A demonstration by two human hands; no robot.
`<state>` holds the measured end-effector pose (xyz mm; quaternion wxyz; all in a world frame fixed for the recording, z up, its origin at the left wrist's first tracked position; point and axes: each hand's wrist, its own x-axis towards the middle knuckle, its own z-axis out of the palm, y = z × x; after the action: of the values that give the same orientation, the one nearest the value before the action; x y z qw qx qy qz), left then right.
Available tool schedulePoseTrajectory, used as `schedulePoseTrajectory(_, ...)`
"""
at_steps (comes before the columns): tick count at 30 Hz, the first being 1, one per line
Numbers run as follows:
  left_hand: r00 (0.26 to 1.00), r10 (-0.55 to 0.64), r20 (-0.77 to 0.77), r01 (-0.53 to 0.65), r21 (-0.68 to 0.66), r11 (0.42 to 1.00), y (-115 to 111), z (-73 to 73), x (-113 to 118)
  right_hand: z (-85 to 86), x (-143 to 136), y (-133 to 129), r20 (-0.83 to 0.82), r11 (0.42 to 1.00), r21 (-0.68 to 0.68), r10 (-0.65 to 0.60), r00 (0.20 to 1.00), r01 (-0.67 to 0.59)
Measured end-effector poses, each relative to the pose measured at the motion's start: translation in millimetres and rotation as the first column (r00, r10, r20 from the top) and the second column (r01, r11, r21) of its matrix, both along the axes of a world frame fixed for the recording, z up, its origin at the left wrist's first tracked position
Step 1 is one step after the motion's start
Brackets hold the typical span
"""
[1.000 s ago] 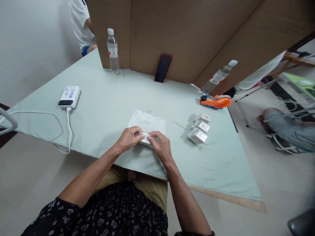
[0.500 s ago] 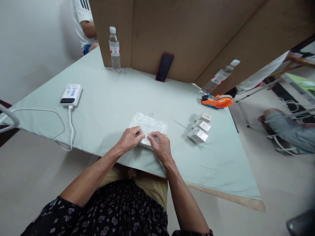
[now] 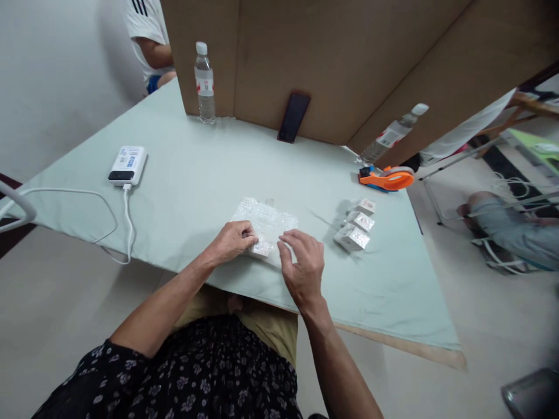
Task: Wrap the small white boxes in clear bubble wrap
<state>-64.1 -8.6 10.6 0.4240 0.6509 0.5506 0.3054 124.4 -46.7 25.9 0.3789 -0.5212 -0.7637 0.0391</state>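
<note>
A sheet of clear bubble wrap (image 3: 271, 216) lies near the table's front edge, with a small pale box (image 3: 261, 248) on its front part. My left hand (image 3: 233, 240) is closed, thumb and fingers pinching at the left side of the wrapped box. To the right, my right hand (image 3: 302, 259) is raised a little, its thumb and forefinger close together at the wrap's loose right edge. Film shows beside these fingertips; the exact grip is partly hidden. Three small bubble-wrapped boxes (image 3: 354, 237) stand in a row to the right of my right hand.
An orange tape dispenser (image 3: 391, 178) is at the table's right edge, near a tilted water bottle (image 3: 393, 135). Another bottle (image 3: 205, 87) and a phone (image 3: 294, 117) stand against a cardboard partition (image 3: 279, 52). A cabled white power bank (image 3: 128, 165) lies left. People sit beyond.
My right hand has moved right, away from my left hand, and the wrap's right side is drawn out with it. My left hand stays at the box.
</note>
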Motion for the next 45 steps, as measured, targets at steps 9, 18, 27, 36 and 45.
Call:
schedulePoseTrajectory(9, 0.991, 0.034, -0.126, -0.03, 0.03, 0.999, -11, 11.2, -29, -11.8, -22, -8, 0.37, 0.978, -0.136, 0.198, 0.907, -0.158)
schedulePoseTrajectory(18, 0.838, 0.319, -0.442, -0.27, 0.172, 0.948, -18, -8.4, -28, -2.5, -25, 0, 0.513, 0.974, -0.133, 0.227, 0.828, -0.185)
schedulePoseTrajectory(27, 0.853, 0.225, -0.471, -0.241, 0.028, 0.97, -7, -9.6, -35, -3.9, -27, 3, 0.534, 0.973, -0.126, 0.231, 0.814, -0.193)
schedulePoseTrajectory(36, 0.982, 0.191, 0.015, -0.19, -0.065, 0.98, -12, 11.0, 8, -5.3, -27, 1, 0.404, 0.978, -0.137, 0.198, 0.893, -0.155)
schedulePoseTrajectory(45, 0.906, -0.276, -0.32, 0.301, 0.03, 0.953, -16, 41.5, 5, -4.0, -2, -23, 0.065, 0.986, -0.057, 0.159, 0.985, -0.155)
